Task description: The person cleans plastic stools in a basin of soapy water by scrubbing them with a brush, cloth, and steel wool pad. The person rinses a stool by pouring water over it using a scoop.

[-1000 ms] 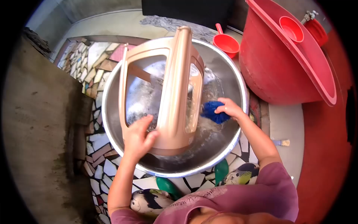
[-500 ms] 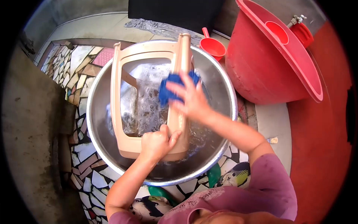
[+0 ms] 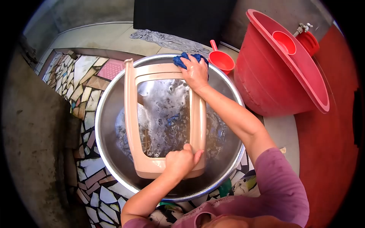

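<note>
Your left hand (image 3: pixel 179 163) grips the beige, open-sided plastic frame (image 3: pixel 133 114), your right hand (image 3: pixel 195 74) the crumpled blue cloth (image 3: pixel 179 61) — wiping seems unfinished.

I see the left hand (image 3: pixel 180 163) gripping the stool (image 3: pixel 131 114). The right hand (image 3: pixel 196 75) holds a blue cloth (image 3: pixel 182 60) at the stool's far corner.

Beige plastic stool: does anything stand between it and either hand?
Yes, the blue cloth, bunched under the right hand at the far right corner of the beige plastic stool. Nothing visible separates the left hand from the stool's near end.
</note>
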Action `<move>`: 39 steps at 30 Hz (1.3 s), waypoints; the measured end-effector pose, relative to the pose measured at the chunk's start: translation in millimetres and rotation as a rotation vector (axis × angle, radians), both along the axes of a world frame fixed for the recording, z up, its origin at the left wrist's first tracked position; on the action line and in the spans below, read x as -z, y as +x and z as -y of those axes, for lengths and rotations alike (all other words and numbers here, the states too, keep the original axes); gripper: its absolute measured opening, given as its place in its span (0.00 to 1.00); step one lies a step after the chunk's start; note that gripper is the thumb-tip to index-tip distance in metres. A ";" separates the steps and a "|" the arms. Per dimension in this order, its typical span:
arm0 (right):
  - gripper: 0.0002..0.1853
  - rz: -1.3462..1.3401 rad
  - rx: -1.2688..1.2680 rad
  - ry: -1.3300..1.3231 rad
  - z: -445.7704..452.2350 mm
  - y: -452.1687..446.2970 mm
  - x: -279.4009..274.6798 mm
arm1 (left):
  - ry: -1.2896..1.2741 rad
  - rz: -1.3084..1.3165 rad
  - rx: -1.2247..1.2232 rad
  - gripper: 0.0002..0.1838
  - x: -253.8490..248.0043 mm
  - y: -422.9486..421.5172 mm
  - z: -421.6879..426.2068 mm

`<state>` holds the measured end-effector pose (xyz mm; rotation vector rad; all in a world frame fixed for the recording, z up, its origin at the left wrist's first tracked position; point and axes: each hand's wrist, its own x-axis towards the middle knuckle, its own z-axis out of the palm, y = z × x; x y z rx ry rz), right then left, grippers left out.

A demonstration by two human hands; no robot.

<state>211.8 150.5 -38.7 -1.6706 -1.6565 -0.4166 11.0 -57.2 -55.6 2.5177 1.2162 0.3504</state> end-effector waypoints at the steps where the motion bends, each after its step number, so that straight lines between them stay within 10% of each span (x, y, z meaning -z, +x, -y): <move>1: 0.18 -0.015 -0.059 0.000 -4.0 -5.2 -1.0 | -0.003 0.023 0.020 0.29 0.7 2.3 3.1; 11: 0.16 0.193 -0.359 -0.126 -46.9 -182.2 9.9 | -0.016 0.037 0.018 0.26 7.8 0.1 6.2; 27: 0.17 0.031 -0.078 -0.068 90.2 4.8 -12.3 | 0.035 0.047 0.046 0.30 7.2 -18.3 2.3; 36: 0.17 0.009 -0.421 -0.288 209.2 -63.8 -2.8 | 0.156 0.534 0.250 0.05 -9.3 -81.2 -35.8; 39: 0.17 -0.068 -0.484 -0.241 205.6 -47.5 8.4 | 0.448 0.393 -0.192 0.11 -7.0 -129.5 -55.7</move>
